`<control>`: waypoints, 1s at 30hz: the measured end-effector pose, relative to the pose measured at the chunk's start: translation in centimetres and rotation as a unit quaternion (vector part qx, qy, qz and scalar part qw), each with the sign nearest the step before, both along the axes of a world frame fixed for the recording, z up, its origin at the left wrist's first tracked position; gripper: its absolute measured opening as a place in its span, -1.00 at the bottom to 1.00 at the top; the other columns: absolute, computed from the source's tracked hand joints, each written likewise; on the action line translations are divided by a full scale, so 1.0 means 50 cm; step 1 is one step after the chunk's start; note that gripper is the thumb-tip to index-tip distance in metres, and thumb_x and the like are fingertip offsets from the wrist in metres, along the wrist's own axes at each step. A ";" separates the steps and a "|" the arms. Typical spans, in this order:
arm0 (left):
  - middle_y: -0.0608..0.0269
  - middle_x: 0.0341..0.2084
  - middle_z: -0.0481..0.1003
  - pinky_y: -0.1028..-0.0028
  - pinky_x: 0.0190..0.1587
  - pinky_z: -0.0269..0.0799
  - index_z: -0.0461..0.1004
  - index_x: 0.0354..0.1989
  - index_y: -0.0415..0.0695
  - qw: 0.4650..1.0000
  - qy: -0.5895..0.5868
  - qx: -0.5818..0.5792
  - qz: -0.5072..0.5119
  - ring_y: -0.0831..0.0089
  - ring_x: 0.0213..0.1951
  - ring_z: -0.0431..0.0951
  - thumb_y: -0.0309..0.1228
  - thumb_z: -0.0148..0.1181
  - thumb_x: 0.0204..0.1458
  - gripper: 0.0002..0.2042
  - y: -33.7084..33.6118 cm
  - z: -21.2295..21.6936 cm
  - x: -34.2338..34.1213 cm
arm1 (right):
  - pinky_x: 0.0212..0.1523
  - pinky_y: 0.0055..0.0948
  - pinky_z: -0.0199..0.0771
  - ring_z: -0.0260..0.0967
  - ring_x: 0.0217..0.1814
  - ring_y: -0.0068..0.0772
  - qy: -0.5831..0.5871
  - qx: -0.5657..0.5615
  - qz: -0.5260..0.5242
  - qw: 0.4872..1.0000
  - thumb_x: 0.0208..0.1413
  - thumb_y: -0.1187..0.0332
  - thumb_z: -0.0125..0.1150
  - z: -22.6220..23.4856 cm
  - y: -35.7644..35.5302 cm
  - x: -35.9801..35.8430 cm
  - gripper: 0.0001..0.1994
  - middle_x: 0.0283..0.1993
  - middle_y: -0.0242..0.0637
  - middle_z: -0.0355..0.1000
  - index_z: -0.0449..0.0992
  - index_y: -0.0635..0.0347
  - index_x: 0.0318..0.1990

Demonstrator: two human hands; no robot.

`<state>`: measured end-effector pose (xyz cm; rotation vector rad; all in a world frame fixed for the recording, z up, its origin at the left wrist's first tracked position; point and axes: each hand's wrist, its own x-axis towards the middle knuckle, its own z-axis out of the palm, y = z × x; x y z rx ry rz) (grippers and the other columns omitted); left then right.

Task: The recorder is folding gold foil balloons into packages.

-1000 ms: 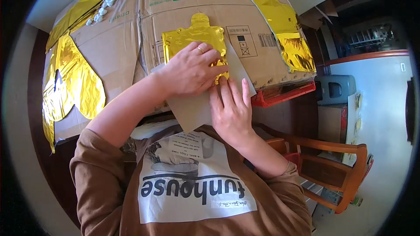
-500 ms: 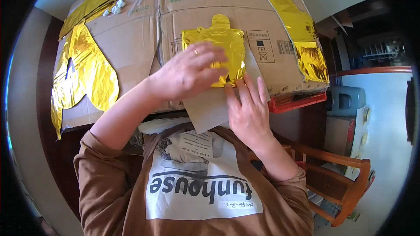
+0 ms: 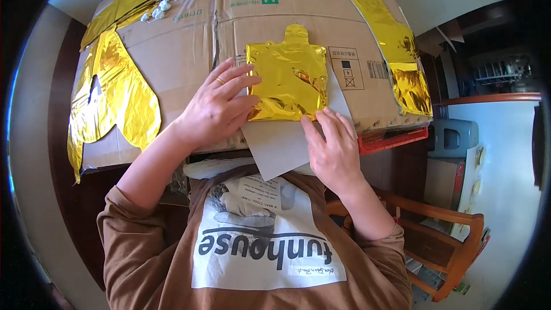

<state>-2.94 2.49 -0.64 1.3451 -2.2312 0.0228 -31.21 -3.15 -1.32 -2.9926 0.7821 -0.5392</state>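
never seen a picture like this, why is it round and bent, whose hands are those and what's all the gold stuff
There is no machine here. A person wears a wide fisheye camera on the head, looking down, so the view is round and straight edges bend toward the rim. The brown sleeves coming from the lower edge are the person's own arms.

The work surface is flattened cardboard. On it lies a grey card sheet, and on that a shiny gold foil piece. The left hand lies flat with its fingers on the foil's left edge. The right hand rests on the grey sheet, fingertips at the foil's lower edge. Neither hand grips anything.

More gold foil shapes lie to the left and right. A wooden chair stands at the lower right.
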 end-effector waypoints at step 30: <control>0.18 -0.12 0.57 0.13 0.11 0.47 0.56 -0.13 -0.16 0.998 0.047 -0.033 -0.015 0.18 -0.02 0.59 -0.47 0.47 -0.21 -0.61 -0.012 -0.009 -0.012 | -0.08 -0.26 0.41 0.32 -0.38 -0.31 -0.049 -0.156 0.097 0.982 -0.08 0.44 0.18 0.002 -0.077 0.060 -0.90 -0.48 -0.30 0.28 0.51 0.24 -0.38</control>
